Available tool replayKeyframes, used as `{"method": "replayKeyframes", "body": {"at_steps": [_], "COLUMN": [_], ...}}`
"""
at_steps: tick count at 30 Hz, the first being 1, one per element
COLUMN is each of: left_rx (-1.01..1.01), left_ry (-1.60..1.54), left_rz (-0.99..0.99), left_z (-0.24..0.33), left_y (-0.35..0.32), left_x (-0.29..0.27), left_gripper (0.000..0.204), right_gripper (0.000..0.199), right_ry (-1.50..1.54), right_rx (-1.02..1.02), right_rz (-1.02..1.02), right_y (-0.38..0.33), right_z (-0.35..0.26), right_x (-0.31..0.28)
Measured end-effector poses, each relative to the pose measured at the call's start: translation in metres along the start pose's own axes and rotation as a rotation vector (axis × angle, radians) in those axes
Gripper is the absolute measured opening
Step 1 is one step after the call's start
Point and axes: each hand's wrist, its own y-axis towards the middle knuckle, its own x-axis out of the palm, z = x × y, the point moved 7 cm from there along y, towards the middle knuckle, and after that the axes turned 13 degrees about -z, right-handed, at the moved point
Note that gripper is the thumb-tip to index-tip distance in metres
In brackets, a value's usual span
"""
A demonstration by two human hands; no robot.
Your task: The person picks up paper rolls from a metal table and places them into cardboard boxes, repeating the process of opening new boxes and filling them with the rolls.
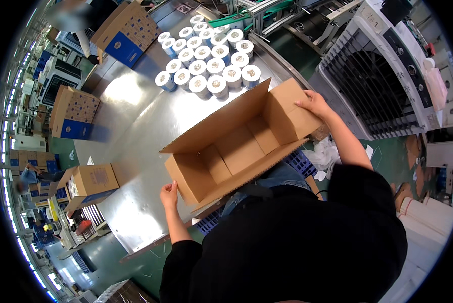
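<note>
Black long-sleeved top, loose and plain, with both sleeves pushed up near the elbows. Bare forearms below the cuffs, bare left hand (pixel 169 194) and bare right hand (pixel 313 104). Blue denim trousers under the top's hem.
</note>
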Motion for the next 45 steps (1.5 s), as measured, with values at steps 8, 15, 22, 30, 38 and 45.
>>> {"method": "replayKeyframes", "body": {"at_steps": [8, 15, 22, 30, 38, 45], "left_rx": [0.119, 0.759, 0.751, 0.314, 0.701, 0.335], "left_ry": [-0.104, 0.282, 0.843, 0.545, 0.396, 0.827], "left_rz": [-0.304, 0.351, -0.214, -0.745, -0.073, -0.204], "left_z": [0.097, 0.318, 0.369, 0.278, 0.337, 0.377], "left_y": [-0.048, -0.106, -0.043, 0.102, 0.174, 0.228], "left_x": [0.051, -0.006, 0.085, 0.216, 0.232, 0.27], "left_gripper": [0.03, 0.073, 0.039, 0.056, 0.057, 0.054], "right_gripper": [0.05, 0.026, 0.037, 0.032, 0.056, 0.084], "right_ry": [-0.753, -0.449, -0.571, -0.467, -0.861, -0.947], "right_rx": [0.275, 0.243, 0.21, 0.283, 0.108, 0.149], "right_rz": [-0.224, -0.171, -0.298, -0.331, -0.075, -0.552], "right_y": [0.024, 0.002, 0.013, 0.011, 0.207, 0.346], "right_z": [0.009, 0.02, 0.042, 0.015, 0.038, 0.094], "right_x": [0.08, 0.09, 0.123, 0.105, 0.017, 0.051]}}
